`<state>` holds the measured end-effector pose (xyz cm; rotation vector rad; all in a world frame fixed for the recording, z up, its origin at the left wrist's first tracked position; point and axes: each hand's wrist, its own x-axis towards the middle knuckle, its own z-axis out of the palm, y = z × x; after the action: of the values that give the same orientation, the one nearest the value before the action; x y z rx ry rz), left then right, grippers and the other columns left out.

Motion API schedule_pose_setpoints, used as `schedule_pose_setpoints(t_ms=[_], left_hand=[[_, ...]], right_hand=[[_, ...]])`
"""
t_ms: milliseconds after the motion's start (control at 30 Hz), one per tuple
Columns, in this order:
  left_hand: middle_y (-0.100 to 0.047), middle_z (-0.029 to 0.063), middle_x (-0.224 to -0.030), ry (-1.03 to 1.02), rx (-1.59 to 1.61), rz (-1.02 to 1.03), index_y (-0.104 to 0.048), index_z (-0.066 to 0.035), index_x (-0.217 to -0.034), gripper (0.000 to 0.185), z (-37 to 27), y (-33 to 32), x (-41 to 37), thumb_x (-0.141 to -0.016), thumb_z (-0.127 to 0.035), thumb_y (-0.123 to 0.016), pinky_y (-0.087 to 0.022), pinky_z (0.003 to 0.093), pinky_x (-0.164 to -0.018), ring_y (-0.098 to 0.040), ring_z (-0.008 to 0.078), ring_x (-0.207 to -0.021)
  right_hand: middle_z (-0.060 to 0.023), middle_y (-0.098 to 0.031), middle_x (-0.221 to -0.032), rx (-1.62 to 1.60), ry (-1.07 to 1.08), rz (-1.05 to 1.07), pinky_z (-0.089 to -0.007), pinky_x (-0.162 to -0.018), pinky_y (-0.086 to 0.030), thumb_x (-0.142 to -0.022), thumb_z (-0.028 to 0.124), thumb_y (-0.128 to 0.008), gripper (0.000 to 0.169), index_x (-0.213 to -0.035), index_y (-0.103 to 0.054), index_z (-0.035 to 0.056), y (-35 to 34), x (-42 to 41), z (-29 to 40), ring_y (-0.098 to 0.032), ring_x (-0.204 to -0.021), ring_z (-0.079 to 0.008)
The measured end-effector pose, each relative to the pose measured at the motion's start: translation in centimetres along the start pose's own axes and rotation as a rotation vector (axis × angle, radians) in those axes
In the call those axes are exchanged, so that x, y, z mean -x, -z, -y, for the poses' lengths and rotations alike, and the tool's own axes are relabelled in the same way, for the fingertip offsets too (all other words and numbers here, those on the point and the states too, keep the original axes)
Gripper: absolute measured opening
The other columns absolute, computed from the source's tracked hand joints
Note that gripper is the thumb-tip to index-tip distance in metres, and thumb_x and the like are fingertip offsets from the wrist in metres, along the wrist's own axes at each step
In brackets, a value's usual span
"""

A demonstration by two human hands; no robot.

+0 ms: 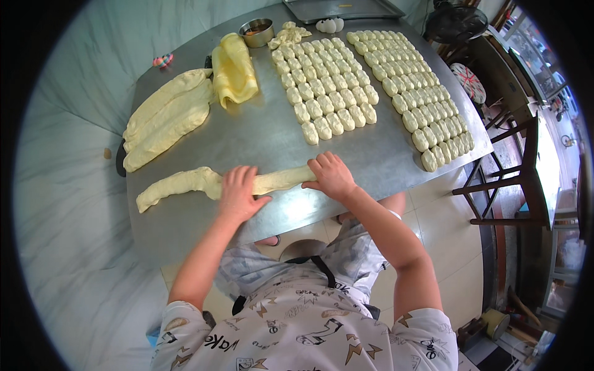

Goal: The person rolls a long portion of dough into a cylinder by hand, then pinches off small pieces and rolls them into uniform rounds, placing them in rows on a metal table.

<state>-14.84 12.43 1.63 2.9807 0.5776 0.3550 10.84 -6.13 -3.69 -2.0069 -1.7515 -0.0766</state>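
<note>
A long rope of pale dough point(284, 180) lies across the near part of the steel table. My left hand point(239, 192) grips it around the middle, fingers over the far side and thumb on the near side. Left of that hand the rope is thicker and lumpy, and its tip bends toward me. Curled over the right end is my right hand point(332, 175), which hides the tip. Between both hands the dough looks thinner and smoother. Farther back on the left rests a thick folded slab of dough point(169, 116).
Rows of small dough pieces form one block point(329, 86) at the centre and another point(415, 95) at the right. Behind them are a yellow sheet point(234, 69), a metal bowl point(256, 33), dough scraps point(290, 35) and a tray point(343, 8). A wooden chair point(524, 174) stands right of the table point(260, 139).
</note>
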Motion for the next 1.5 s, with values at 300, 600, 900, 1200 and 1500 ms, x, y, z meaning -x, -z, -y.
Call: schedule_pose_setpoints(t_ms=[300,600,900,1200,1500], left_hand=[[-0.075,0.0131,-0.104,0.170,0.412,-0.013,-0.061,-0.006,-0.143,0.074,-10.6,-5.2,-7.1,-0.080,-0.031,-0.091,-0.056,0.0464,-0.089,-0.073,0.0360,-0.099],[-0.075,0.0133,-0.094,0.063,0.235,-0.260,-0.062,-0.005,-0.140,0.063,-10.5,-7.8,-6.9,-0.083,-0.023,-0.083,-0.056,0.0475,-0.074,-0.073,0.0352,-0.084],[-0.076,0.0155,-0.086,0.144,0.219,-0.170,-0.060,-0.005,-0.125,0.045,-10.1,-9.7,-7.9,-0.091,-0.031,-0.074,-0.058,0.0517,-0.065,-0.073,0.0397,-0.074],[-0.078,0.0111,-0.083,0.137,0.091,-0.052,-0.063,-0.011,-0.118,0.038,-10.2,-10.3,-8.9,-0.088,-0.030,-0.076,-0.060,0.0476,-0.067,-0.077,0.0338,-0.073],[-0.078,0.0116,-0.083,0.082,0.186,-0.066,-0.066,-0.009,-0.095,0.024,-8.5,-10.4,-9.3,-0.089,-0.031,-0.073,-0.060,0.0466,-0.070,-0.078,0.0361,-0.079]], right_hand=[[-0.0229,-0.078,-0.117,-0.878,-0.534,-0.066,-0.0432,-0.092,-0.060,-0.096,0.037,-0.082,0.054,-0.134,-0.068,0.0024,3.6,-0.5,2.2,-0.075,-0.108,-0.0406],[-0.0288,-0.079,-0.103,-0.605,-0.874,-0.309,-0.0497,-0.089,-0.059,-0.109,0.037,-0.063,0.040,-0.115,-0.077,0.0003,-0.7,-3.4,5.3,-0.076,-0.098,-0.0479],[-0.0269,-0.076,-0.088,-0.540,-0.903,-0.264,-0.0550,-0.081,-0.058,-0.110,0.039,-0.056,0.048,-0.092,-0.077,-0.0002,-0.7,-5.5,6.9,-0.073,-0.085,-0.0497],[-0.0249,-0.079,-0.092,-0.392,-1.009,-0.190,-0.0535,-0.085,-0.061,-0.098,0.036,-0.063,0.037,-0.092,-0.083,0.0049,-0.6,-6.0,5.1,-0.075,-0.089,-0.0480],[-0.0165,-0.079,-0.090,-0.758,-0.556,0.117,-0.0445,-0.077,-0.062,-0.097,0.030,-0.068,0.031,-0.099,-0.084,0.0035,6.7,-2.8,6.9,-0.077,-0.081,-0.0322]])
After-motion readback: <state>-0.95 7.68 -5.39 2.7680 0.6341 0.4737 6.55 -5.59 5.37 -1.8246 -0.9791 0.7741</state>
